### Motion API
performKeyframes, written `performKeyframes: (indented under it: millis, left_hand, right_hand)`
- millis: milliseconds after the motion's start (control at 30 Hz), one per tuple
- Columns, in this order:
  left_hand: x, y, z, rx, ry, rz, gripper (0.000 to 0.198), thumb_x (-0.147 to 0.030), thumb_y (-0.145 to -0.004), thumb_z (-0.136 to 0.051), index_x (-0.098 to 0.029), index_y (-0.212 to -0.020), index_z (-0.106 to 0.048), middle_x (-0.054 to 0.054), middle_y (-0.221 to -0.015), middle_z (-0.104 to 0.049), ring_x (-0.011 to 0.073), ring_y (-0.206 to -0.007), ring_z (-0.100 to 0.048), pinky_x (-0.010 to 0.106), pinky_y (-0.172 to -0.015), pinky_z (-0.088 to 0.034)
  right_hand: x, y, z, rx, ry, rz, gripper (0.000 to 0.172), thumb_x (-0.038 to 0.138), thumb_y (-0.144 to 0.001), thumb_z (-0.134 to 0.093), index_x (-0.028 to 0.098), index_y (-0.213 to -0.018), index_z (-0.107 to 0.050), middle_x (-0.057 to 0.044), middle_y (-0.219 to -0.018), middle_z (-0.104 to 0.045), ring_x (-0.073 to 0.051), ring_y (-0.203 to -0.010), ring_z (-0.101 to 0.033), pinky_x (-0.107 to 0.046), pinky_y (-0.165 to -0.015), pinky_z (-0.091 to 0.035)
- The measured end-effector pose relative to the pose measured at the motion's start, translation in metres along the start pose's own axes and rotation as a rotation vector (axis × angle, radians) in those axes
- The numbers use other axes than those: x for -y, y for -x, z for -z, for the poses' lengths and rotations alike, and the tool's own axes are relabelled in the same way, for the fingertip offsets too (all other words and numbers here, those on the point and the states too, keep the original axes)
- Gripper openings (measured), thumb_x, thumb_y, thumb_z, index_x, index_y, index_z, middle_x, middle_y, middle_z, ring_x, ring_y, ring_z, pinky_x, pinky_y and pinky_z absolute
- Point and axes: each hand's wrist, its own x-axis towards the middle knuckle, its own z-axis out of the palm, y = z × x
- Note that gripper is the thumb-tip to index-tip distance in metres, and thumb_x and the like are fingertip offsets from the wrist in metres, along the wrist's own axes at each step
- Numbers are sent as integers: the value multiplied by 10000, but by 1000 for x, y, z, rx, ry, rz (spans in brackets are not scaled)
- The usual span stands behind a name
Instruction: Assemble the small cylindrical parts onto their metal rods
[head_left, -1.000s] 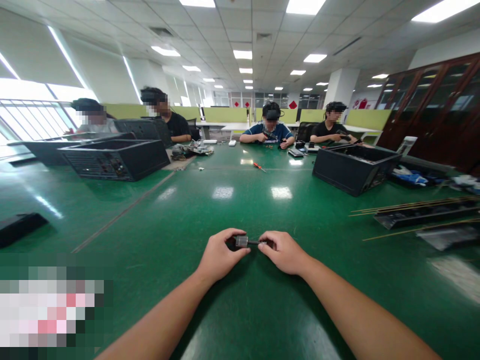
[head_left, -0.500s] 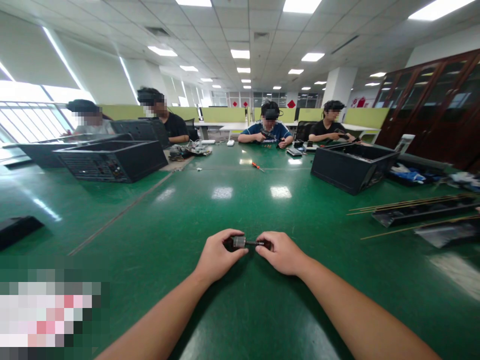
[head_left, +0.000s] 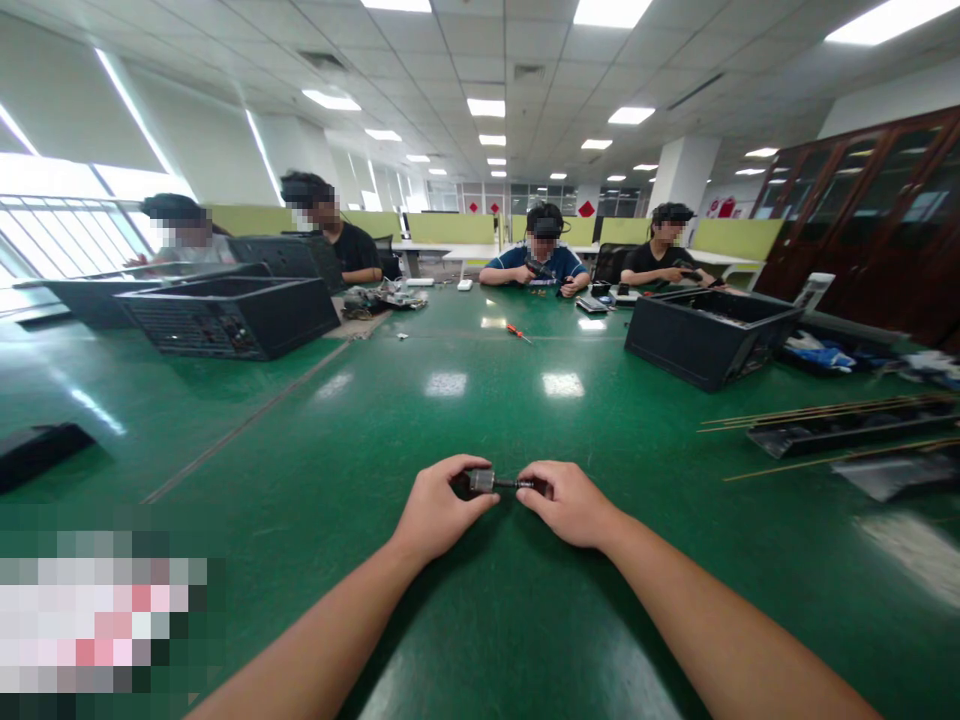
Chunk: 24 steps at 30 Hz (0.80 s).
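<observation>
Between my two hands, just above the green table [head_left: 450, 410], is a small metal part [head_left: 482, 481] with a grey cylindrical body and a thin dark shaft pointing right. My left hand [head_left: 442, 505] grips the thick body between thumb and fingers. The fingers of my right hand [head_left: 566, 503] pinch the dark right end of the shaft. Both hands are near the middle of the view, with a small gap between their fingertips. What the part is exactly is too small to tell.
A red screwdriver [head_left: 517, 334] lies farther back. Black computer cases stand at left [head_left: 232, 315] and right [head_left: 712, 335]. Thin rods and dark metal trays [head_left: 847, 425] lie at right. A black object [head_left: 41, 452] is at far left. Several people sit across the table.
The view has shifted slightly. The shaft between my hands shows a little longer, and my right hand's fingertips are slightly farther from my left hand.
</observation>
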Motion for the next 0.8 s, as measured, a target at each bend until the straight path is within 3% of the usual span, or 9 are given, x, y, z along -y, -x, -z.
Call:
performKeyframes:
  millis: [500, 800]
  left_hand:
    - [-3, 0, 1, -18, 2, 5, 303, -245, -632, -776, -213, -926, -710, 16, -898, -742, 207, -841, -683, 318, -795, -539]
    - [7, -7, 7, -84, 28, 107, 369, -397, -730, -682, -191, -1034, -646, 43, -909, -727, 210, -822, -680, 344, -802, -524]
  right_hand:
    - [1, 0, 3, -6, 11, -5, 149, 254, -867, -573, 175, -915, -690, -23, -814, -665, -132, -697, -547, -238, -633, -376]
    - [-3, 1, 2, -4, 18, -38, 171, 272, -866, -578, 169, -930, -699, -26, -814, -678, -134, -709, -568, -240, -648, -390]
